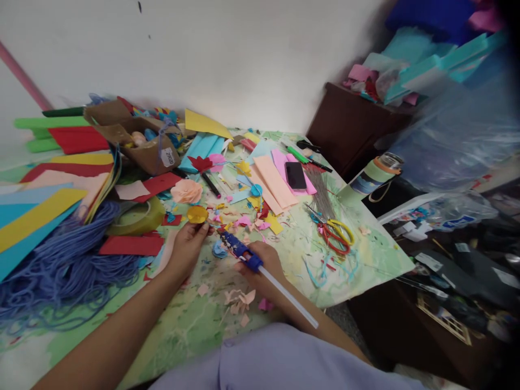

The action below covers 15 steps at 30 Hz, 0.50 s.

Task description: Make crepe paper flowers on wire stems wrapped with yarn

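My right hand (pixel 264 261) is wrapped round a blue hot glue gun (pixel 239 247). A long white glue stick (pixel 290 298) sticks out of its back end, towards me. In my left hand (pixel 190 238) a yellow paper flower (pixel 197 214) is pinched between thumb and fingers. The gun's nozzle points at the left fingertips, just right of the flower; whether it touches anything is too small to tell. Under the gun lies a blue paper flower (pixel 220 248), and beyond my left hand a peach paper flower (pixel 186 192).
Scissors (pixel 333 230) with red and yellow handles lie at the right, near a phone (pixel 296 176) on pink paper. Blue yarn (pixel 77 265), a tape roll (pixel 140 216) and a cardboard box (pixel 138 143) crowd the left. Paper scraps (pixel 239 300) litter the tabletop. A bottle (pixel 376 173) stands at the right.
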{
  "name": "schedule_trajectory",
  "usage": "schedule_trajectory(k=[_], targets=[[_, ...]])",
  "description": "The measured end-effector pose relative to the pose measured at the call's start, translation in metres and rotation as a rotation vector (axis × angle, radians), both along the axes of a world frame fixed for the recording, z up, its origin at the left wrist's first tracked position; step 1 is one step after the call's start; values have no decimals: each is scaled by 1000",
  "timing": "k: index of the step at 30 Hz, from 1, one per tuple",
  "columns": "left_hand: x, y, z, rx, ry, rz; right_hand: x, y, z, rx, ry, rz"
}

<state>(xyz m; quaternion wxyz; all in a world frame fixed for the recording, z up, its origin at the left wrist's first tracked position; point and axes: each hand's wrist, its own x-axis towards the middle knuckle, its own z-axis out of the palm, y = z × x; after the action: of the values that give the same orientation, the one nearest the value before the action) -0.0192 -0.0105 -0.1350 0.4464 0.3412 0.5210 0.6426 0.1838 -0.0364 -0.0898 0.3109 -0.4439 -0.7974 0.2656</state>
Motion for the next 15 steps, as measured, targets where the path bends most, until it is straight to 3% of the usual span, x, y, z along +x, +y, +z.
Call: schedule_trajectory(k=[15], targets=[[1, -1, 2, 8, 42, -10, -1, 3, -6, -15, -86, -41]])
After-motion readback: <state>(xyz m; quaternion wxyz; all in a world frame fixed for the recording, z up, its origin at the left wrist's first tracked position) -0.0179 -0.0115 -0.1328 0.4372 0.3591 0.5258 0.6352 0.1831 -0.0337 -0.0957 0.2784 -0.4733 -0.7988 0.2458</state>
